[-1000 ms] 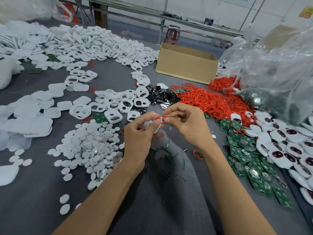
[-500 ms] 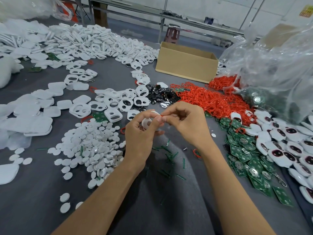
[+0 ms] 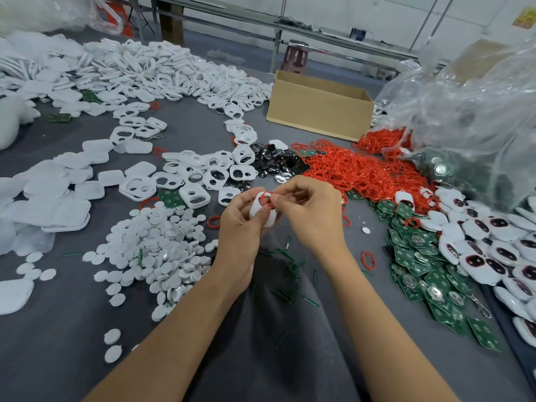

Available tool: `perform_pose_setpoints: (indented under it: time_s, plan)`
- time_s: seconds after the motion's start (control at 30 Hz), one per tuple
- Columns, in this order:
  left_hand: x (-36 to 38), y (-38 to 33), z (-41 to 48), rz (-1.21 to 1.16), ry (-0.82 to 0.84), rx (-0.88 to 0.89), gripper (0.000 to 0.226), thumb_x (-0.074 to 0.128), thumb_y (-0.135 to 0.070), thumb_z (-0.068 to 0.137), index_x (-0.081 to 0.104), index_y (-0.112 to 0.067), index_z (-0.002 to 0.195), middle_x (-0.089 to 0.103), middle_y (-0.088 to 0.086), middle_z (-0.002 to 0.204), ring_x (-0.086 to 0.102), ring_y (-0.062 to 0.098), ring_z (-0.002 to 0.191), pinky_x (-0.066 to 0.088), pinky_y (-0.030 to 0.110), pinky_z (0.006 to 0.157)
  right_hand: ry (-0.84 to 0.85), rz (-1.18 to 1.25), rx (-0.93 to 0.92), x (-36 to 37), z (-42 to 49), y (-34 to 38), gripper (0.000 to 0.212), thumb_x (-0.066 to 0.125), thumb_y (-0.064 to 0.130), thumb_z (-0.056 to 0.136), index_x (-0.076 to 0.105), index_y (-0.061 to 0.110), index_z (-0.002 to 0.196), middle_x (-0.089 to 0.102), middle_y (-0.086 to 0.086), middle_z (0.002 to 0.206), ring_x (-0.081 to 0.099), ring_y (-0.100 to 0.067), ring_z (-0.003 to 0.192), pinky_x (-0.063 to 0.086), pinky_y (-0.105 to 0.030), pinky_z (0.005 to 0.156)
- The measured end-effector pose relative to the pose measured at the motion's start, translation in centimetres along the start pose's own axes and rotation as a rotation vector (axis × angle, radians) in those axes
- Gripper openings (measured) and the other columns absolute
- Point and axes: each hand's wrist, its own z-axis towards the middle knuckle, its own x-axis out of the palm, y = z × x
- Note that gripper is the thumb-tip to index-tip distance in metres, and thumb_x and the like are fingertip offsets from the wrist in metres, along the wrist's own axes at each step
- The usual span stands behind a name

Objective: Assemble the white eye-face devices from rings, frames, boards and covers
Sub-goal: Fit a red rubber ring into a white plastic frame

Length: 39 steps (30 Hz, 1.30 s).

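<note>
Holding a white frame [image 3: 255, 206] over the worktop [image 3: 58, 343], the left hand [image 3: 240, 230] has its fingers clamped on the frame's lower part. The right hand [image 3: 311, 211] pinches a red ring [image 3: 266, 198] against the upper opening. The ring sits just left of the right fingertips and touches the frame, so seating it probably falls to the right hand. The ring pile [image 3: 362, 172] and boards [image 3: 420, 256] lie to the right and the discs [image 3: 156, 242] to the left. Nothing stands in the way.
</note>
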Motion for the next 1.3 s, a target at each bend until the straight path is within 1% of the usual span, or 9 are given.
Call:
perform_pose_setpoints:
  time_s: [0.07, 0.17, 0.23, 0.33, 0.47, 0.6, 0.93, 1.1, 1.3]
  plan:
    - [0.0, -0.1, 0.0, -0.043, 0.002, -0.014, 0.026, 0.053, 0.008, 0.092, 0.058, -0.010, 0.109, 0.065, 0.011, 0.100, 0.066, 0.011, 0.080, 0.055, 0.017, 0.066, -0.011, -0.012, -0.003, 0.1, -0.1, 0.0, 0.013, 0.075, 0.003, 0.073, 0.073, 0.016, 0.070, 0.065, 0.003, 0.060, 0.055, -0.010, 0.055, 0.039, -0.010, 0.053]
    - [-0.1, -0.2, 0.1, -0.111, 0.026, -0.031, 0.032, 0.050, 0.014, 0.090, 0.058, -0.012, 0.106, 0.069, 0.005, 0.089, 0.069, 0.007, 0.073, 0.054, 0.017, 0.061, -0.009, -0.028, -0.017, 0.2, -0.1, -0.1, 0.012, 0.075, 0.005, 0.074, 0.075, 0.017, 0.073, 0.067, 0.006, 0.062, 0.053, -0.004, 0.054, 0.036, -0.007, 0.053]
    - [-0.1, -0.2, 0.1, -0.121, 0.055, -0.034, 0.035, 0.048, 0.015, 0.091, 0.058, -0.012, 0.112, 0.072, 0.000, 0.085, 0.070, 0.006, 0.075, 0.054, 0.016, 0.063, -0.016, -0.017, -0.025, 0.3, -0.1, -0.1, 0.011, 0.075, 0.005, 0.075, 0.075, 0.016, 0.073, 0.069, 0.006, 0.066, 0.057, -0.008, 0.057, 0.039, -0.009, 0.054]
    - [-0.1, -0.2, 0.2, -0.106, 0.070, -0.028, 0.037, 0.047, 0.015, 0.092, 0.057, -0.010, 0.118, 0.071, 0.002, 0.094, 0.069, 0.008, 0.082, 0.056, 0.016, 0.071, -0.035, 0.006, -0.038, 0.5, -0.2, 0.0, 0.012, 0.075, 0.003, 0.075, 0.074, 0.015, 0.073, 0.070, 0.009, 0.068, 0.061, -0.009, 0.060, 0.045, -0.011, 0.056]
    - [0.1, -0.2, 0.1, -0.106, 0.061, -0.014, 0.037, 0.048, 0.016, 0.091, 0.060, -0.012, 0.112, 0.067, 0.008, 0.101, 0.064, 0.015, 0.092, 0.055, 0.019, 0.077, -0.071, -0.012, -0.073, 0.6, -0.3, 0.0, 0.017, 0.073, 0.000, 0.075, 0.072, 0.017, 0.072, 0.064, 0.023, 0.062, 0.060, -0.003, 0.059, 0.044, -0.010, 0.056]
    - [0.1, -0.3, 0.0, -0.092, 0.071, 0.002, 0.040, 0.049, 0.018, 0.088, 0.060, -0.013, 0.112, 0.066, 0.010, 0.101, 0.063, 0.016, 0.091, 0.055, 0.020, 0.080, -0.093, -0.073, -0.108, 0.8, -0.4, -0.2, 0.012, 0.074, 0.002, 0.074, 0.074, 0.015, 0.074, 0.067, 0.011, 0.071, 0.060, -0.007, 0.064, 0.049, -0.022, 0.060]
    - [0.2, -0.1, 0.0, -0.136, 0.082, 0.041, 0.032, 0.051, 0.012, 0.090, 0.061, -0.010, 0.112, 0.067, 0.010, 0.100, 0.066, 0.013, 0.088, 0.056, 0.019, 0.078, -0.153, -0.066, -0.153, 1.0, -0.7, 0.1, 0.010, 0.074, 0.003, 0.074, 0.073, 0.013, 0.073, 0.068, 0.001, 0.073, 0.061, -0.011, 0.066, 0.050, -0.031, 0.062]
    - [0.2, 0.0, 0.0, -0.149, 0.105, 0.063, 0.031, 0.054, 0.011, 0.089, 0.064, -0.013, 0.107, 0.072, 0.002, 0.090, 0.068, 0.007, 0.081, 0.054, 0.016, 0.071, -0.180, -0.091, -0.210, 1.0, -0.8, 0.2, 0.011, 0.072, -0.001, 0.075, 0.073, 0.009, 0.073, 0.065, 0.001, 0.073, 0.057, -0.009, 0.065, 0.049, -0.027, 0.062]
    - [0.0, 0.0, 0.0, -0.141, 0.099, 0.047, 0.032, 0.055, 0.009, 0.090, 0.062, -0.013, 0.112, 0.070, 0.005, 0.096, 0.067, 0.009, 0.085, 0.054, 0.017, 0.073, -0.162, -0.083, -0.219, 1.1, -0.8, 0.0, 0.013, 0.071, -0.005, 0.074, 0.073, 0.007, 0.073, 0.065, 0.001, 0.072, 0.057, -0.010, 0.067, 0.048, -0.026, 0.064]
